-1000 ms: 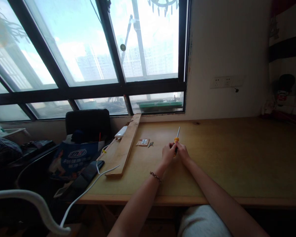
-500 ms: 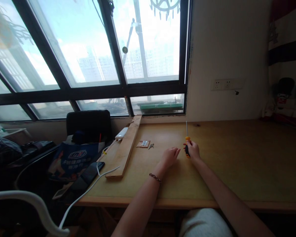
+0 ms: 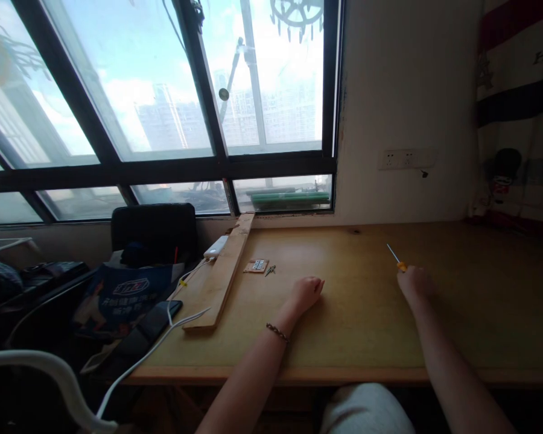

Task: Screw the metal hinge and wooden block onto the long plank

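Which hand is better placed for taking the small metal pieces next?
Probably the left hand: it is nearer to the small metal pieces, with nothing visibly held. The right hand grasps the screwdriver, farther to the right.

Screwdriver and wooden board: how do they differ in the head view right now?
The screwdriver is gripped in the right hand, while the wooden board lies on the table, unheld. The screwdriver shows yellow plastic and a thin metal shaft; the wooden board is flat and pale brown. The wooden board is far larger than the screwdriver. Both are long and narrow.
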A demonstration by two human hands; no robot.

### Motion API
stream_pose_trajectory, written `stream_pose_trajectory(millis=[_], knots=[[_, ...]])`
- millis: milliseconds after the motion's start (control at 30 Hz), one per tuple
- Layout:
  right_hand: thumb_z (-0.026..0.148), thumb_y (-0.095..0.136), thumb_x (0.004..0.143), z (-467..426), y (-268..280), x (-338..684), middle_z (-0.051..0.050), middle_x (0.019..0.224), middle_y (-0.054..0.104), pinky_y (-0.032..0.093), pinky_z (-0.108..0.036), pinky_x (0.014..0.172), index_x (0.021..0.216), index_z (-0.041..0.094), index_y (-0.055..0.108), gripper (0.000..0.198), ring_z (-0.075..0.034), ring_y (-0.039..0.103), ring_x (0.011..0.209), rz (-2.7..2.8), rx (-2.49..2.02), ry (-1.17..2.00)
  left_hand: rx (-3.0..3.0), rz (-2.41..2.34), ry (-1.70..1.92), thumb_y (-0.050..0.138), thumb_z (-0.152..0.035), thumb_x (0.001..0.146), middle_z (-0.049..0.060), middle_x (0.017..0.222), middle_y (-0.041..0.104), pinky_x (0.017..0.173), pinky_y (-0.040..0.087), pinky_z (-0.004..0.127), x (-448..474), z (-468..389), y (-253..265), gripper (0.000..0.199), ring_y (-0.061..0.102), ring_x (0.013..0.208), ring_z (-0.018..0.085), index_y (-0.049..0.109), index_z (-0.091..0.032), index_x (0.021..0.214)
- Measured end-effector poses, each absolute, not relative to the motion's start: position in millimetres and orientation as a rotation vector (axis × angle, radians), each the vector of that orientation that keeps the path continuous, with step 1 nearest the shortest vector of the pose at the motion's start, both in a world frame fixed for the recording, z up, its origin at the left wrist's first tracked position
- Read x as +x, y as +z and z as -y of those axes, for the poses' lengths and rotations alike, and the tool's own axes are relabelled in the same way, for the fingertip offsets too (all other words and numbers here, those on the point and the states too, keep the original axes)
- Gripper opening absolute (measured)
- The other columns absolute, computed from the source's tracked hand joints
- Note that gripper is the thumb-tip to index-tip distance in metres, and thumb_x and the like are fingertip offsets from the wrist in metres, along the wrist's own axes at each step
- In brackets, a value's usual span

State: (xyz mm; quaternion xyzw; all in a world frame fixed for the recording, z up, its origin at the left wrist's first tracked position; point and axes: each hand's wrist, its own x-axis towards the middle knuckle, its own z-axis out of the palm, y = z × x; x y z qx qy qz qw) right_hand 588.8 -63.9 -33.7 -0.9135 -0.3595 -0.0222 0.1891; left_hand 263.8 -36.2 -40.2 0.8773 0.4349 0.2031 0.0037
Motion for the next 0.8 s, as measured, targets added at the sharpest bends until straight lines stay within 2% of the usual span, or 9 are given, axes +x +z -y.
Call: stream_pose_trajectory(millis=[400, 800], knots=[[0.034, 0.047, 0.079, 60, -37, 590, -0.02, 0.098, 0.061, 0.048, -0.041, 0.069, 0.1, 0.011, 0.064, 0.036, -0.033, 0.056, 0.098, 0.982, -2.646, 0.0, 2.719, -1.362, 0.6, 0.024, -0.043, 0.09, 0.007, 0.073, 0.063, 0.059, 0.033, 0.024, 264, 40, -35, 0.05, 0.055, 0.064, 0.013, 0.062, -0.017, 0.073], [0.032, 0.049, 0.077, 57, -46, 595, -0.021, 0.09, 0.063, 0.048, -0.041, 0.064, 0.093, 0.01, 0.067, 0.033, -0.034, 0.06, 0.09, 1.02, -2.601, -0.042, 2.748, -1.384, 0.569, 0.024, -0.041, 0.09, 0.008, 0.076, 0.064, 0.06, 0.035, 0.024, 264, 40, -33, 0.048, 0.057, 0.067, 0.015, 0.063, -0.018, 0.074]])
